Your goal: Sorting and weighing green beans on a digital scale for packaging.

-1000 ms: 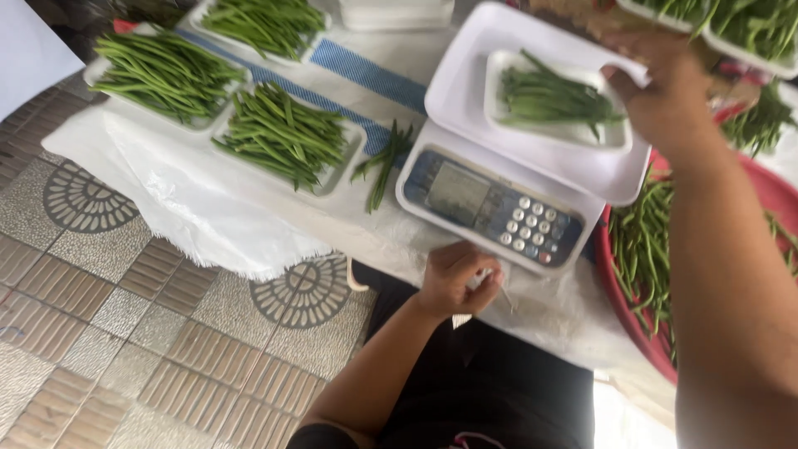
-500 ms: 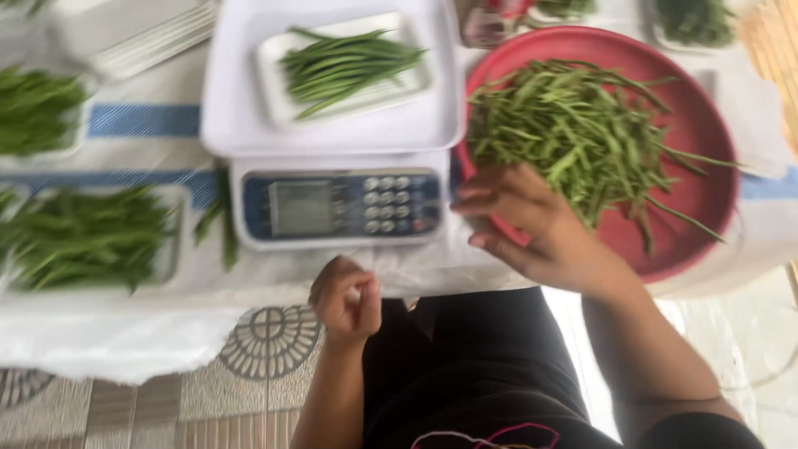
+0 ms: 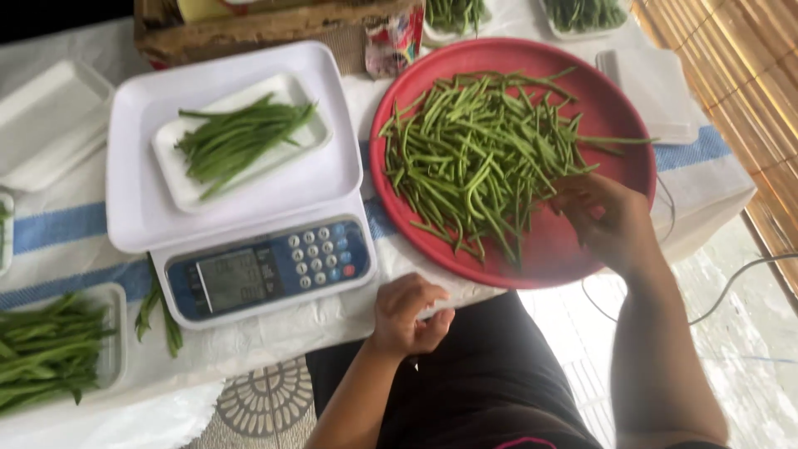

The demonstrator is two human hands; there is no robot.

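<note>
Where rim was, right hand (image 3: pixel 611 223) among beans (image 3: pixel 482 154)

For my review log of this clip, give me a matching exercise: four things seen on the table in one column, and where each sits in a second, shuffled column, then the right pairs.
Things
1. right hand
2. left hand
3. small white tray of beans
4. loose beans

Places
A. on the platform of the scale
B. piled in the red tray
C. curled at the near table edge, below the scale's keypad
D. over the right side of the red tray, fingers at the beans

Pairs: 1-D, 2-C, 3-A, 4-B
</note>
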